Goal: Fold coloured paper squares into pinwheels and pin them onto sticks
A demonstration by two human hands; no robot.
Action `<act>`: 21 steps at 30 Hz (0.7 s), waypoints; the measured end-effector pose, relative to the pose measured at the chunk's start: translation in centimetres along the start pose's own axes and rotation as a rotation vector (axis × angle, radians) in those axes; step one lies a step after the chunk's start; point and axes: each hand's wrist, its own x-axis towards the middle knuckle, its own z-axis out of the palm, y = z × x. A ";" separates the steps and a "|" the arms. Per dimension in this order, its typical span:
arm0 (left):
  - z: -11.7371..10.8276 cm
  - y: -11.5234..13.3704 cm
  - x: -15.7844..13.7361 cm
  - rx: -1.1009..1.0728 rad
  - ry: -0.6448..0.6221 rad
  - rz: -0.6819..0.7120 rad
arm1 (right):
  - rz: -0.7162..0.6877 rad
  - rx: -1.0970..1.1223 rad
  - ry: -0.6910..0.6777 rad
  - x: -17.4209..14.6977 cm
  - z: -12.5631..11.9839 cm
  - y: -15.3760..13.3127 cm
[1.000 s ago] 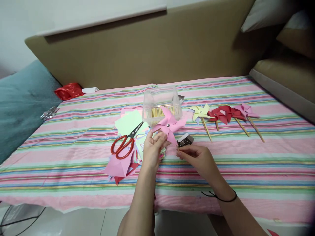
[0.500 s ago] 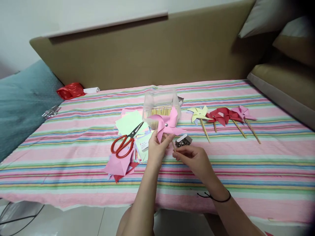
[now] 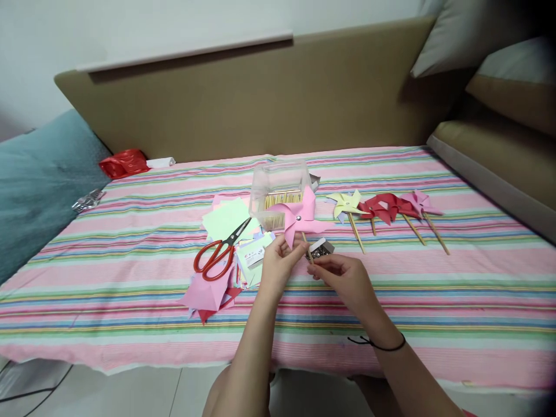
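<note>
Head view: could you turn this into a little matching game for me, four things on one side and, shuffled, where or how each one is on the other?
Things:
1. Scissors
2. Clear box
3. Yellow pinwheel
4. Pink pinwheel nearest the clear box

Places and states:
A. Has thin wooden sticks inside
B. Has its stick held by the left hand and the right hand
C. Lies over paper sheets
D. Lies left of the red pinwheels

Right pairs: 1-C, 2-A, 3-D, 4-B
</note>
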 end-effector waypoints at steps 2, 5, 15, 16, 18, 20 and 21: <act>0.3 -0.1 0.0 -0.010 -0.020 0.014 | -0.002 0.010 0.001 0.1 -0.1 -0.1; 0.5 -0.3 0.1 -0.009 0.061 0.055 | -0.015 0.006 0.005 0.1 -0.2 -0.2; 1.2 0.0 0.2 0.072 0.010 0.033 | -0.186 -0.029 0.273 1.3 -4.1 0.2; 1.1 0.1 0.2 0.081 0.019 0.037 | -0.191 -0.023 0.374 1.8 -5.3 0.4; 0.8 0.4 0.1 0.093 0.039 0.053 | -0.202 -0.038 0.539 2.9 -7.8 1.1; 0.3 0.6 0.0 0.105 0.070 0.060 | -0.182 -0.116 0.658 4.0 -10.4 1.9; 0.0 0.7 0.0 0.112 0.093 0.061 | -0.150 -0.183 0.711 4.5 -11.6 2.3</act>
